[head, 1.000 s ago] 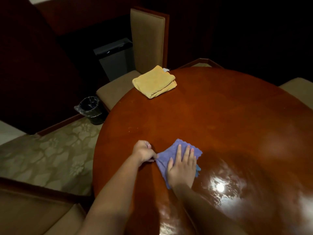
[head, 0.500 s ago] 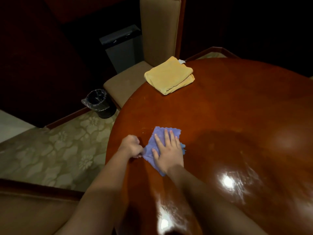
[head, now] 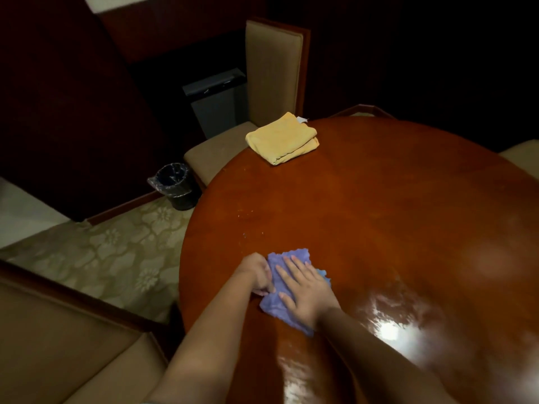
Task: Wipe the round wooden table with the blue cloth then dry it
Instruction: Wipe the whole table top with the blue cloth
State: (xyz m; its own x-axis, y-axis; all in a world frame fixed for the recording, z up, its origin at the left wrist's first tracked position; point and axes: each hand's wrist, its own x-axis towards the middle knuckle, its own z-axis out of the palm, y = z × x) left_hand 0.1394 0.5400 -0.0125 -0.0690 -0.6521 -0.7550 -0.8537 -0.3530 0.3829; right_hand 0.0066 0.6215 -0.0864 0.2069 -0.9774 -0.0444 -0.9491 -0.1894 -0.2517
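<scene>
Now the blue cloth (head: 280,290) lies on the tabletop (head: 379,214) closer to its left edge than half a second ago, and a second ago it was further toward the middle, so the hands have carried it sideways across the wood. The right hand (head: 306,293) lies flat on top of the cloth with the fingers straight and spread, pressing it down. The left hand (head: 256,275) is curled at the left border of the cloth and pinches that edge. I judge that the wiping step is in progress: the wood to the right of the cloth shines with bright reflections, which may be wetness, while the part beyond the cloth, toward the far edge, looks dull and has some small specks on it, so it probably waits for a pass. The drying has not begun, because the yellow towel (head: 281,138) rests folded and untouched at the far edge, well apart from the cloth. Counted: one blue cloth, one yellow towel, two hands, one round table. Around the table I see parts of four chairs, the clearest being the chair (head: 271,71) behind the towel, and one black bin (head: 175,185) on the floor left of the table.
</scene>
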